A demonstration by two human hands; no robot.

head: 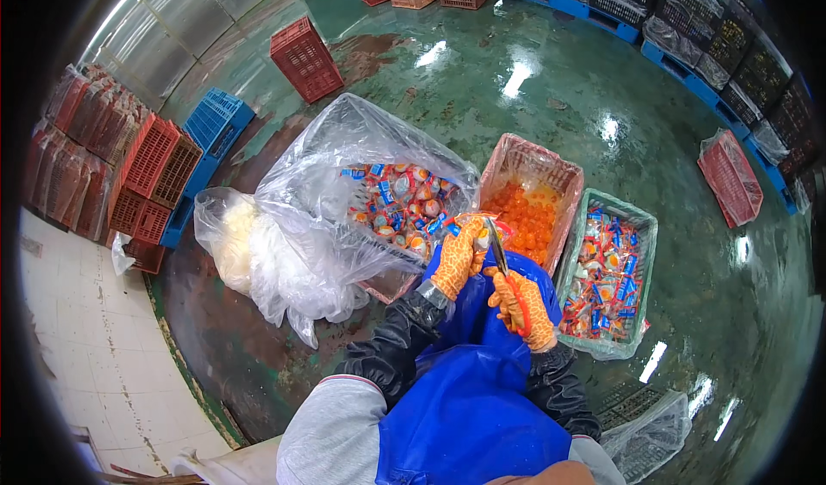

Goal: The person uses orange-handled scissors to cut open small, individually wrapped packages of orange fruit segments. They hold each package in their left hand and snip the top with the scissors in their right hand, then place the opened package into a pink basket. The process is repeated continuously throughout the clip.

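My left hand [457, 259], in an orange patterned glove, grips a printed plastic packet [476, 218] with red and blue markings. My right hand [537, 306] wears a matching glove and holds scissors with red handles [520, 304]. The scissor blades [497, 246] point up beside the packet; whether they touch it I cannot tell. Left of my hands, a plastic-lined crate [310, 137] holds many similar packets [403, 198]. Ahead, a pink crate [571, 169] contains orange balls like egg yolks [519, 214]. To the right, a green crate [648, 240] is filled with packets [606, 278].
A bulging clear plastic bag [271, 259] sits at the left. A red crate [306, 59] stands on the wet green floor [452, 79]. Stacked red crates [151, 162] and a blue crate [216, 120] line the left; black crates [684, 27] on blue pallets [568, 4] line the far right.
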